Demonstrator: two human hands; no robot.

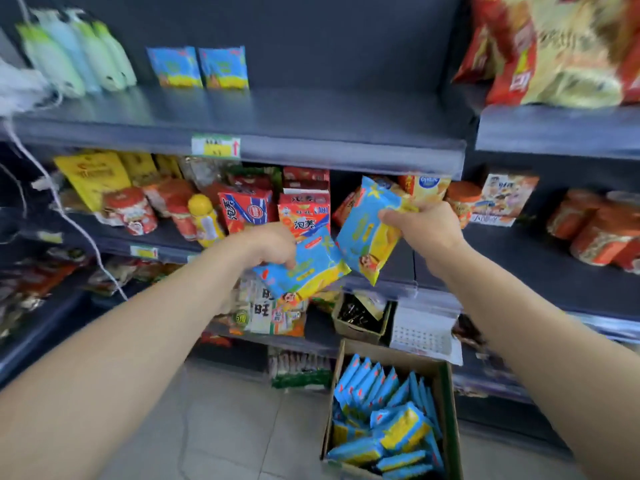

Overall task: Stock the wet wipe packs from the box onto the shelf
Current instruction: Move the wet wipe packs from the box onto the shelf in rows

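Observation:
My left hand (268,245) grips a blue and yellow wet wipe pack (308,268) from above, tilted. My right hand (424,226) holds a second such pack (367,230) a little higher, to the right; the two packs nearly touch. Both hang in front of the snack shelves, below the dark upper shelf (311,112). Two matching packs (199,67) stand upright at the back of that shelf, left of centre. On the floor at the lower right sits the open cardboard box (446,393) with several more packs (388,417) inside.
Pale green packs (79,53) lean at the upper shelf's left end, and a price tag (215,146) sits on its front edge. Big snack bags (561,50) fill the neighbouring shelf at the right. Lower shelves hold snack boxes and cups. A white cord (55,199) hangs at the left.

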